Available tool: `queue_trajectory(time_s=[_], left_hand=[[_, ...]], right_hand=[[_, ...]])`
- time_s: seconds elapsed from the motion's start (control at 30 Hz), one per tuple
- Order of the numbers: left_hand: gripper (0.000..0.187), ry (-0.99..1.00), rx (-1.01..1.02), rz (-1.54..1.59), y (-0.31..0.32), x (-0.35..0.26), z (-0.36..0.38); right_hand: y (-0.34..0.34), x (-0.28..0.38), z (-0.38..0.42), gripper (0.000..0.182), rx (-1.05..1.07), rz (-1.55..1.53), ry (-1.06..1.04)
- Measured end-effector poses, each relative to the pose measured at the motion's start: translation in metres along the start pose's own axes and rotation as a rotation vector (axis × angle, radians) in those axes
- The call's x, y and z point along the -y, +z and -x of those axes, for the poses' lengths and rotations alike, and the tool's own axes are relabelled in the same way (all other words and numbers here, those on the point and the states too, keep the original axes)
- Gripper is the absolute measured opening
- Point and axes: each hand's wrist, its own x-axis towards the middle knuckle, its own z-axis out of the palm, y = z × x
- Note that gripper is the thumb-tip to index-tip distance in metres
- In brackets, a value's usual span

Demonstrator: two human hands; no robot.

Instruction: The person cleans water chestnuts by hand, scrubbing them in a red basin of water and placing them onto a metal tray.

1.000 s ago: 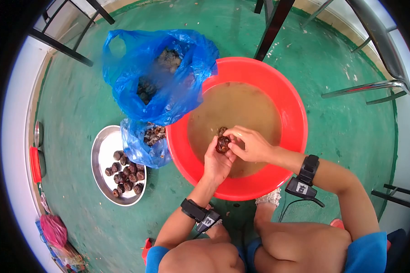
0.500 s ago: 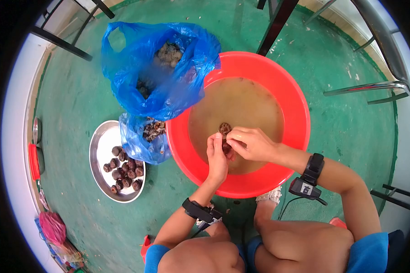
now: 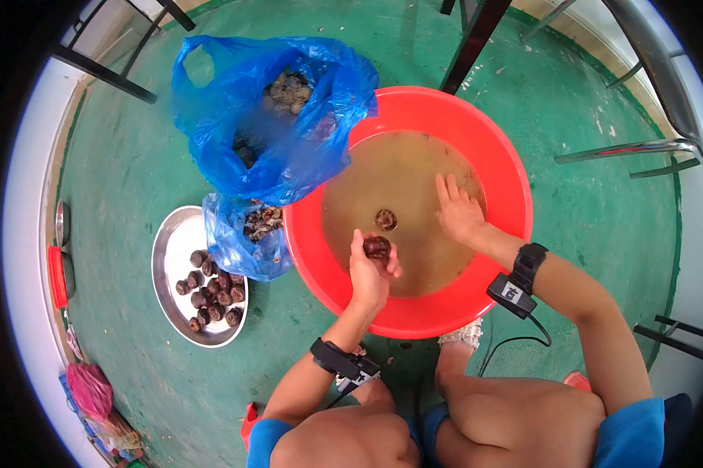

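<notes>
My left hand (image 3: 369, 274) is closed around a dark brown, shiny water chestnut (image 3: 377, 248) over the near part of a red basin (image 3: 509, 187). Murky brownish water (image 3: 402, 171) fills the basin, and a second water chestnut (image 3: 386, 219) sits at its surface just beyond my left fingertips. Over the right side of the water, my right hand (image 3: 462, 214) is open, palm down with fingers stretched away from me. It holds nothing.
Left of the basin, a round metal tray (image 3: 169, 257) bears several water chestnuts. A big blue plastic bag (image 3: 234, 156) with muddy lumps overlaps the basin rim. Below it lies a smaller blue bag (image 3: 238, 253) of brown bits. Chair legs (image 3: 476, 47) stand behind.
My right hand has let go and moved right across the basin, its fingers opening. My left hand keeps the water chestnut; the other one stays at the water's surface.
</notes>
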Motion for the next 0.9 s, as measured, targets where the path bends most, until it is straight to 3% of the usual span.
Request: queue_trajectory(time_s=[0.13, 0.2, 0.27, 0.33, 0.37, 0.4, 0.47, 0.63, 0.7, 0.8, 0.9], left_hand=[[0.027, 0.042, -0.095, 0.003, -0.001, 0.004, -0.006], [0.023, 0.000, -0.090, -0.021, -0.007, 0.006, -0.010], [0.023, 0.004, -0.054, -0.036, -0.006, 0.006, -0.009], [0.025, 0.011, -0.019, -0.056, -0.007, 0.007, -0.008], [0.027, 0.050, -0.005, -0.053, -0.008, 0.009, -0.009], [0.030, 0.088, 0.010, -0.051, -0.007, 0.009, -0.009], [0.031, 0.109, 0.005, -0.080, -0.003, 0.010, -0.008], [0.037, 0.135, 0.032, -0.070, 0.004, 0.007, -0.003], [0.042, 0.020, 0.171, -0.017, 0.002, 0.005, -0.004], [0.041, -0.126, 0.262, -0.087, 0.005, 0.002, 0.000], [0.043, -0.085, 0.148, -0.114, 0.008, 0.003, 0.001]], right_hand=[[-0.010, 0.014, 0.013, 0.030, 0.090, -0.097, -0.172], [-0.041, 0.027, 0.003, 0.024, 0.449, -0.365, -0.110], [-0.056, 0.037, 0.004, 0.019, 0.331, -0.448, -0.051], [-0.069, 0.044, 0.004, 0.019, 0.160, -0.782, -0.195], [-0.077, 0.049, 0.006, 0.027, 0.213, -0.856, -0.204], [-0.079, 0.052, 0.007, 0.027, 0.211, -0.857, -0.204], [-0.082, 0.056, 0.010, 0.029, 0.152, -0.771, -0.460], [-0.076, 0.056, 0.011, 0.031, 0.249, -0.720, -0.431], [-0.078, 0.054, 0.013, 0.030, 0.066, -0.754, -0.422], [-0.079, 0.051, 0.015, 0.030, 0.061, -0.818, -0.327], [-0.077, 0.047, 0.016, 0.028, 0.009, -0.788, -0.404]])
